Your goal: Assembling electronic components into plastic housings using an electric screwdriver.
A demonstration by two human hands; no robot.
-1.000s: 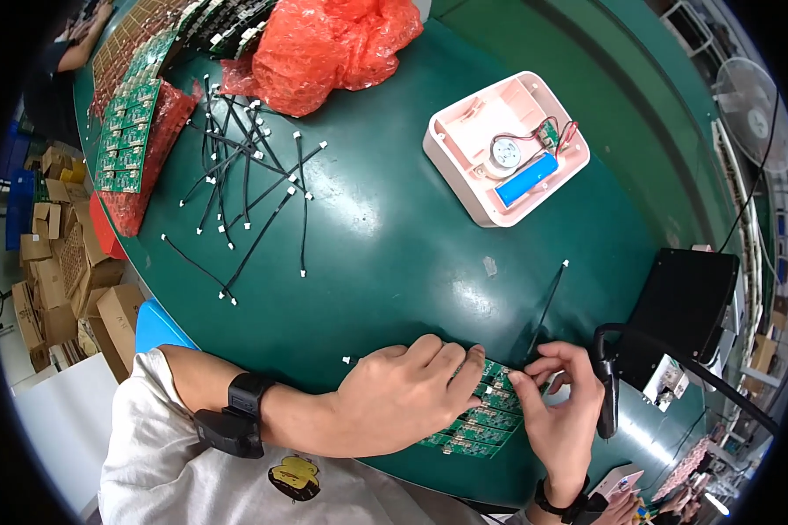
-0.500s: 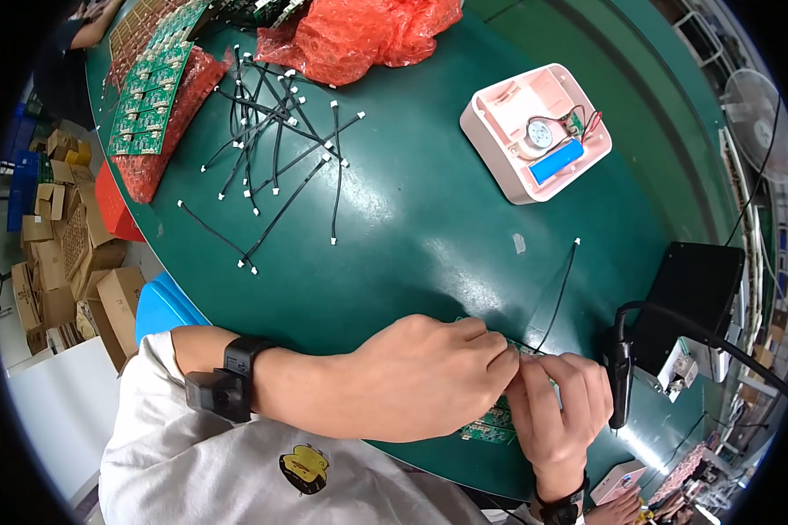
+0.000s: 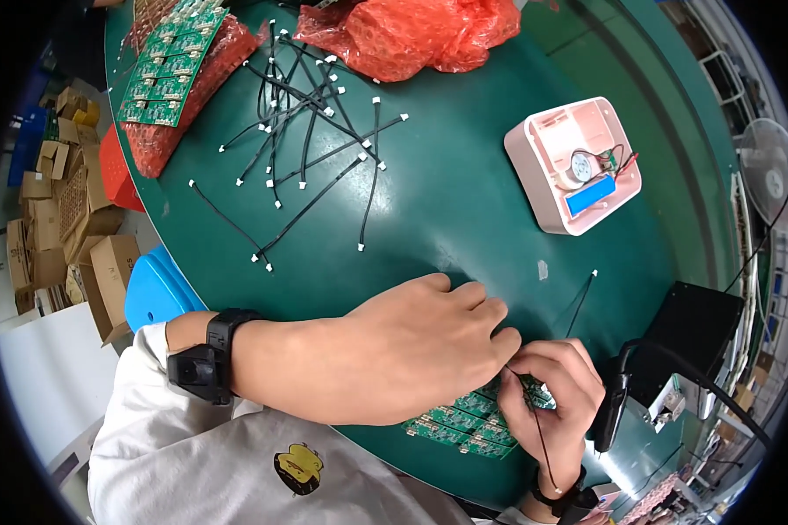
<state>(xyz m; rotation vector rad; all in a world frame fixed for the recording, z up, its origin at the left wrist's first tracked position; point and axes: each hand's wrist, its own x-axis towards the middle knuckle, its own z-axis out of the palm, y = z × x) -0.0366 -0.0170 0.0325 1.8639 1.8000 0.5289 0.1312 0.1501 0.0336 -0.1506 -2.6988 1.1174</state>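
Note:
My left hand [image 3: 420, 354] is closed, its fingertips hidden; what it grips cannot be seen. Close against it, my right hand [image 3: 556, 389] pinches a thin black cable [image 3: 541, 427], which runs down across the palm to a white plug near the wrist. Beneath both hands lies a panel of green circuit boards [image 3: 464, 424], partly covered by them. Beyond the right hand, another length of black cable [image 3: 581, 304] with a white end sticks out over the table; whether it joins the held one is hidden.
Loose black cables [image 3: 306, 131] with white plugs lie across the far left of the green table. Behind them are stacked circuit boards [image 3: 168, 74] and red bubble wrap [image 3: 411, 35]. A pink housing [image 3: 534, 179] stands far right, a black-handled tool [image 3: 613, 407] nearer, beside a black box [image 3: 683, 337].
The view has shifted, so table items sit further right and mostly lower. A cable length now shows across my right palm, and more of the green panel is visible.

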